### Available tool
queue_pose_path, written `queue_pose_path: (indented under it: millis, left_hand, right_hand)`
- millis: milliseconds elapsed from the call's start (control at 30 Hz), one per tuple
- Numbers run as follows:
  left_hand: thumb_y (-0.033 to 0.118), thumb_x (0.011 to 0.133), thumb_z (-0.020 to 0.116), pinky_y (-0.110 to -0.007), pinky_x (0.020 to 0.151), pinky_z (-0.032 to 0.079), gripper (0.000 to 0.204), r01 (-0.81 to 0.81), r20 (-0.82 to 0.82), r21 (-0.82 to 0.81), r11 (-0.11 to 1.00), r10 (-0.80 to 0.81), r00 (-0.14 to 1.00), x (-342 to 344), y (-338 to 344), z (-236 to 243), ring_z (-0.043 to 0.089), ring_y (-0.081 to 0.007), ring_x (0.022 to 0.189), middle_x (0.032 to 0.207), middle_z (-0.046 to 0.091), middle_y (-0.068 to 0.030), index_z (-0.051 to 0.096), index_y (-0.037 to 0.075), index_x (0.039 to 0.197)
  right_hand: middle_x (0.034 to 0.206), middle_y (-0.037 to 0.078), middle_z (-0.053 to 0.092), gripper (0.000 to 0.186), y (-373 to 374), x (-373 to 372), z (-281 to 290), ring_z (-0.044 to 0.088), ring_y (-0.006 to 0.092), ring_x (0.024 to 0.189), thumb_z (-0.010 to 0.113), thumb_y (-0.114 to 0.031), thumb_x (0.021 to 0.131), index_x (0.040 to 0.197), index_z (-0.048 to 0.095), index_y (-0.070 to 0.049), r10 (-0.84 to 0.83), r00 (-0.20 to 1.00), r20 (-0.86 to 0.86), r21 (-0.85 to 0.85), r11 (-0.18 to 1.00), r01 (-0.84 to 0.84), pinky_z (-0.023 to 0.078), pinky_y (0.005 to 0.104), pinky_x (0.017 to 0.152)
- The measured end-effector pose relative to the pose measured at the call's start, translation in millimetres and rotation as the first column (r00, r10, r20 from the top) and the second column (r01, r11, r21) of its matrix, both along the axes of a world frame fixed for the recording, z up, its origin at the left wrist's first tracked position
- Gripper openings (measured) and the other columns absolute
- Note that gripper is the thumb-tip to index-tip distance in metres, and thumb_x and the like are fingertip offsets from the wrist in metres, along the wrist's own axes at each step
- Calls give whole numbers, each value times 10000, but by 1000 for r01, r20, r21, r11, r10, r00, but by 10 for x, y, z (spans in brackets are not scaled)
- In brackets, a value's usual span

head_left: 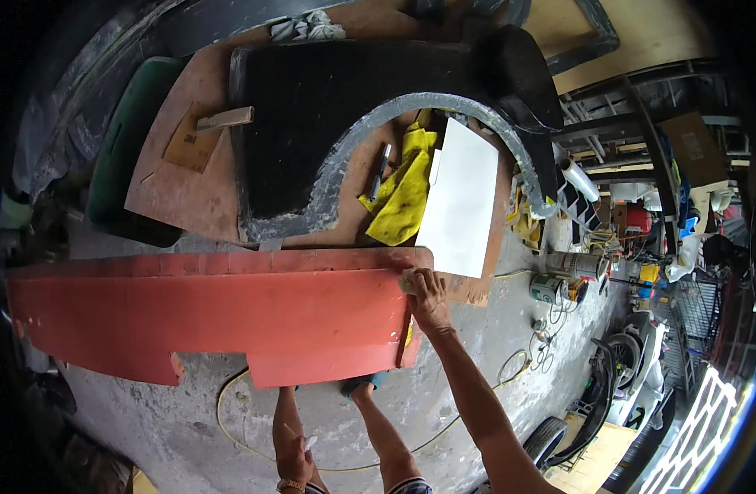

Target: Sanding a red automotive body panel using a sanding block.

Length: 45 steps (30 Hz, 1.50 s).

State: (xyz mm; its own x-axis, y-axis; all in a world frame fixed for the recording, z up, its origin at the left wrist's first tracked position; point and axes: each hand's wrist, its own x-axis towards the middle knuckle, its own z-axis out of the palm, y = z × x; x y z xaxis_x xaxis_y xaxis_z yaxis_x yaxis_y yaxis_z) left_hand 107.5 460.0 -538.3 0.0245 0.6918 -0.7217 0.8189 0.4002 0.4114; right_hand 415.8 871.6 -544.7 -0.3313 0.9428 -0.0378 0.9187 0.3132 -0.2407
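The fingers of the right hand [427, 292] are curled narrowly over a small pale pad [407, 281], pressed against the upper right corner of the long red panel [213, 317]. The left hand [294, 451] hangs low by the legs, well apart from the panel, with a small pale scrap between its fingers. The panel is held on edge above the concrete floor [328, 412], just near of the brown worktop [188, 189] on which a black curved piece [328, 123], a yellow cloth [404, 193] and a white sheet [460, 198] lie. Its long axis runs left to right, the notched edge facing near. The red face looks evenly matt, so rubbing is judged well advanced, with the right end in hand
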Motion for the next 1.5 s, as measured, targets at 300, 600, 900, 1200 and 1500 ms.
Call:
queue_pose_path:
  millis: [300,600,900,1200,1500]
  left_hand:
    - [136,741,726,-482,839,496,427,-80,26,63,995,79,997,0,-16,8,635,-366,923,994,639,-153,590,91,1144]
    - [161,754,728,-474,879,492,430,3,-15,122,992,-1,1000,25,57,61,638,-359,969,1047,651,-149,582,77,1149]
    - [170,781,707,-478,902,489,428,-32,8,15,999,32,999,48,45,25,640,-345,983,1080,655,-147,573,76,1177]
    - [165,789,687,-463,766,535,419,-12,-9,42,999,12,1000,-24,115,73,658,-340,919,1027,637,-143,555,91,1180]
    - [156,781,707,-465,823,521,419,-25,-22,43,999,26,999,-36,226,120,646,-346,940,1021,639,-136,558,86,1166]
  right_hand:
    - [1040,128,587,366,-1033,-20,176,574,345,958,711,-73,730,1062,557,-60,177,983,-49,-208,961,-183,452,468,813]
    - [1018,136,613,401,-779,-81,786,606,364,978,656,59,784,1166,628,-62,-187,947,-263,-215,968,131,506,453,833]
    - [1101,141,576,433,-334,-190,251,576,354,989,677,19,738,1153,624,-94,-24,994,-110,-40,999,20,472,471,850]
    - [1050,113,605,390,-1384,-248,724,622,334,955,689,34,730,1098,629,-79,-26,994,-109,-465,885,-28,517,466,798]
    - [1067,144,583,496,-615,-278,694,584,349,983,673,30,769,1251,610,-72,-202,974,-101,-124,974,190,492,458,836]
